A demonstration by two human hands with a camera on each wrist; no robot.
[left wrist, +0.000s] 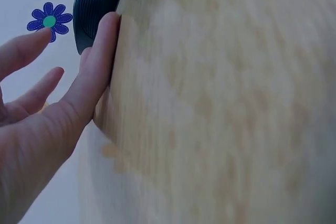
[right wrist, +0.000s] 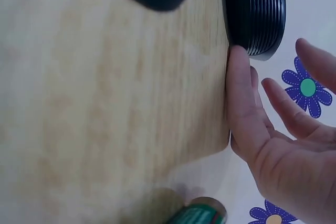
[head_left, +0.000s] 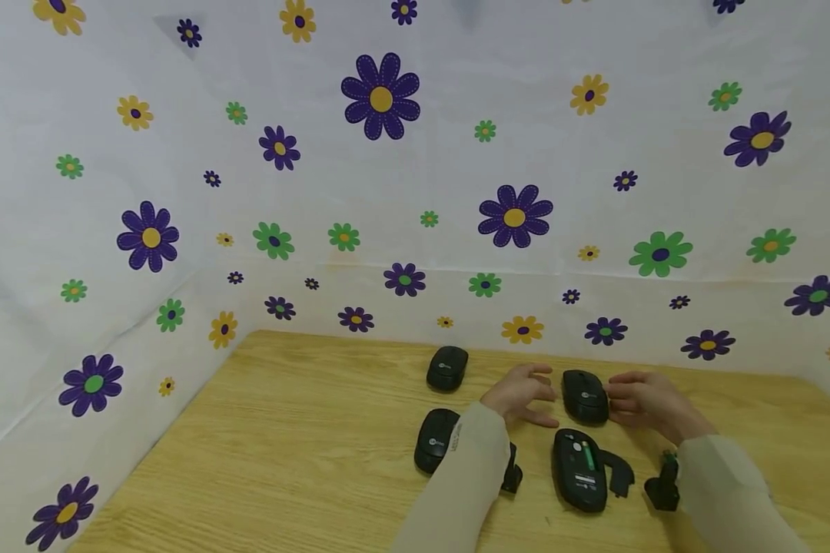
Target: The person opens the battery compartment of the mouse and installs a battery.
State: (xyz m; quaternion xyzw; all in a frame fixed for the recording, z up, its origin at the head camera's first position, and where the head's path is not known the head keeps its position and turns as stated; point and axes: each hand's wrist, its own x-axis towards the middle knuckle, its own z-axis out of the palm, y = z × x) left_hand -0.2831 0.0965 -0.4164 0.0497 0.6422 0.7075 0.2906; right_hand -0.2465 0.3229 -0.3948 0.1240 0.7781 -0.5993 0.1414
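A black computer mouse (head_left: 585,396) stands right side up on the wooden table, between the two hands. To its left is my left hand (head_left: 523,392), fingers spread and a gap showing in the head view. My right hand (head_left: 649,401) is at the mouse's right side, fingers loosely extended; in the right wrist view its thumb tip meets the ridged side of the mouse (right wrist: 257,14). Nearer to me lies an upturned mouse (head_left: 572,480) with its compartment uncovered and a green battery (head_left: 589,455) inside. Its black cover (head_left: 619,474) rests beside it.
Two more black mice, one farther back (head_left: 447,369) and one nearer (head_left: 436,442), sit to the left; my left sleeve (head_left: 480,445) partly covers the nearer one. A green battery (right wrist: 202,213) shows near my right wrist. A flower-patterned sheet (head_left: 443,169) hangs behind the table (head_left: 283,430).
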